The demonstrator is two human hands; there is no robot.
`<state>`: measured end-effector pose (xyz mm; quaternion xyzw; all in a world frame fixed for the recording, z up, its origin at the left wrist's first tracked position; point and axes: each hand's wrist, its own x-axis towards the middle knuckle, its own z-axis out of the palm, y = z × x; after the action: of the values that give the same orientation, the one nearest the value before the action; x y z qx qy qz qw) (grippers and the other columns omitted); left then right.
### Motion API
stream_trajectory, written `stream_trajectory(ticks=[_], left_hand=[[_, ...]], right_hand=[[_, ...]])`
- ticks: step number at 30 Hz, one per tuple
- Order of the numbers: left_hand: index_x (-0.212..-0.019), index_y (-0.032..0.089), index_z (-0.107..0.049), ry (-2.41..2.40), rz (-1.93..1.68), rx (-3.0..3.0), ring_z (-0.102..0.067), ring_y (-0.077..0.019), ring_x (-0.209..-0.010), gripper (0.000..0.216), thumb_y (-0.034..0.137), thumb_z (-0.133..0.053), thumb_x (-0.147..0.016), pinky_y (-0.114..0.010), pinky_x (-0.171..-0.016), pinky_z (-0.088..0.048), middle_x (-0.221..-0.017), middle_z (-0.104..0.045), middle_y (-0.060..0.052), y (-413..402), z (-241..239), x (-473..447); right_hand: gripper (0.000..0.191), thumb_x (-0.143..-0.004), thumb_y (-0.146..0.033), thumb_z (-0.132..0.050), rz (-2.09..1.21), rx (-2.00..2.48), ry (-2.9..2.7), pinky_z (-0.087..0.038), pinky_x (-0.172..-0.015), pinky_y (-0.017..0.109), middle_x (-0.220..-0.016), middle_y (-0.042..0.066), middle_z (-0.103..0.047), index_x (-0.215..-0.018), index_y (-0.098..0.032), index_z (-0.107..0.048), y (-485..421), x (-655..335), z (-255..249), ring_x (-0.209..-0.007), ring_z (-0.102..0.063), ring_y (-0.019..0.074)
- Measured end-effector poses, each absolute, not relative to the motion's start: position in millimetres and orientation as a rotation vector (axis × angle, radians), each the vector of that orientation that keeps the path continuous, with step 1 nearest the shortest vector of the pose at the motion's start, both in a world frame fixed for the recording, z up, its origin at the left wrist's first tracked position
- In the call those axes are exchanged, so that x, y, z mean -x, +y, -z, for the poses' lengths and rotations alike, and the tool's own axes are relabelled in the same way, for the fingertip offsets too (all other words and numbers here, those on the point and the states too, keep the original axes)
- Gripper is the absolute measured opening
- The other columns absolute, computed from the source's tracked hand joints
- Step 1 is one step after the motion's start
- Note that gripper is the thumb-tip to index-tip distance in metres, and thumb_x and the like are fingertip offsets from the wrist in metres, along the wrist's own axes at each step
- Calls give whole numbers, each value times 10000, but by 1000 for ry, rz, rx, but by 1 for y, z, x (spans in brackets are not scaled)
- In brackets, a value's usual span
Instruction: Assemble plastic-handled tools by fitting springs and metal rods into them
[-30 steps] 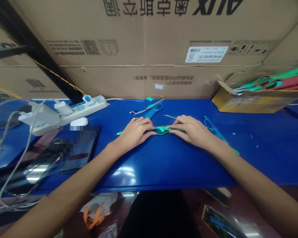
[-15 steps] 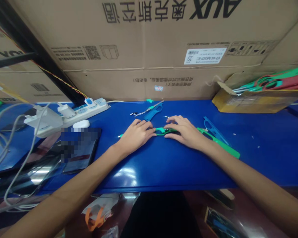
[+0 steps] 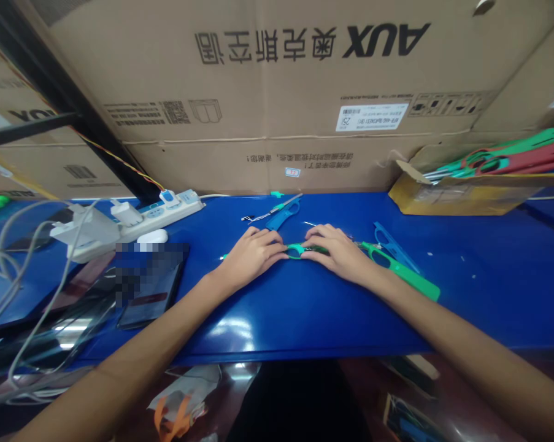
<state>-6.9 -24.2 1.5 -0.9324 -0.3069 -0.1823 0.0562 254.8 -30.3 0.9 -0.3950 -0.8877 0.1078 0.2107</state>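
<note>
A green part with a finger loop, which looks like the casing of a long-necked lighter (image 3: 295, 250), lies between my two hands over the blue table. My left hand (image 3: 253, 255) is closed, thumb and fingers pinching its left end. From the other side my right hand (image 3: 338, 253) grips it with curled fingers, hiding its middle. Past my right wrist lies a green handle piece (image 3: 408, 275); whether it joins the held casing is hidden. Beside it is a blue casing piece (image 3: 395, 247). A small green tip (image 3: 224, 257) shows by my left hand.
Behind my hands lie a blue casing piece (image 3: 283, 215) and a thin metal rod with wires (image 3: 277, 209). A cardboard box (image 3: 451, 197) of green and red lighters stands at right. A power strip (image 3: 161, 218), phone (image 3: 150, 294) and cables are at left. A large carton (image 3: 267, 110) backs the table.
The camera view has shifted slightly. My right fingers have closed in on the green casing, nearer to my left fingertips; my left hand keeps its hold.
</note>
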Motion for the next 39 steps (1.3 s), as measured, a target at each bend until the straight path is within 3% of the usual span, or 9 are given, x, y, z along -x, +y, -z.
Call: stream_trajectory(ticks=[8, 13, 22, 28, 32, 36, 39], left_hand=[[-1197, 196, -677, -970, 472, 2850, -640, -211, -1062, 381, 432, -396, -1100, -335, -852, -376, -1161, -683, -75, -28, -5, 2], [-1177, 188, -675, -996, 494, 2853, -634, -216, -1074, 328, 415, -459, -1081, -343, -881, -370, -1155, -684, -65, -28, -4, 3], [-1162, 213, -665, -1094, 595, 2964, -643, -205, -1092, 282, 433, -526, -1054, -353, -959, -381, -1166, -720, -34, -22, -9, 10], [-1164, 209, -659, -1207, 662, 2845, -649, -227, -1167, 289, 440, -521, -1057, -369, -967, -399, -1201, -733, -47, -17, -11, 19], [-1160, 210, -658, -1253, 725, 2782, -651, -226, -1159, 253, 393, -508, -1069, -370, -973, -415, -1217, -728, -52, -14, -14, 26], [-1205, 210, -648, -1146, 675, 2866, -622, -225, -1209, 297, 427, -497, -1070, -365, -985, -400, -1255, -705, -56, -19, -13, 18], [-1228, 206, -639, -1078, 624, 2924, -620, -223, -1203, 351, 479, -498, -1058, -360, -970, -392, -1257, -696, -55, -27, -10, 5]], right_hand=[[330, -1026, -496, -506, -294, 1131, -2505, -434, -929, 439, -1201, 103, -649, -1109, -252, -712, -30, -254, -4, -1115, -568, 281], [355, -1048, -486, -448, -251, 1082, -2539, -429, -938, 463, -1214, 117, -640, -1140, -243, -690, -30, -255, -2, -1112, -555, 288], [341, -1023, -505, -506, -370, 1040, -2436, -424, -1027, 526, -1239, 112, -645, -1138, -258, -711, -25, -259, -2, -1191, -555, 300], [334, -1012, -461, -521, -262, 1061, -2375, -445, -1024, 527, -1276, 126, -656, -1191, -244, -701, -13, -274, -11, -1203, -580, 308], [378, -977, -527, -523, -213, 1167, -2239, -483, -953, 463, -1121, 119, -722, -1045, -224, -740, -7, -314, -38, -1077, -647, 293], [506, -786, -706, -679, -649, 1620, -2235, -452, -669, 341, -749, 56, -695, -768, -201, -703, -13, -366, -62, -704, -611, 213], [510, -699, -703, -744, -975, 1807, -2292, -375, -594, 304, -683, 24, -632, -715, -201, -660, -21, -385, -64, -632, -526, 170]])
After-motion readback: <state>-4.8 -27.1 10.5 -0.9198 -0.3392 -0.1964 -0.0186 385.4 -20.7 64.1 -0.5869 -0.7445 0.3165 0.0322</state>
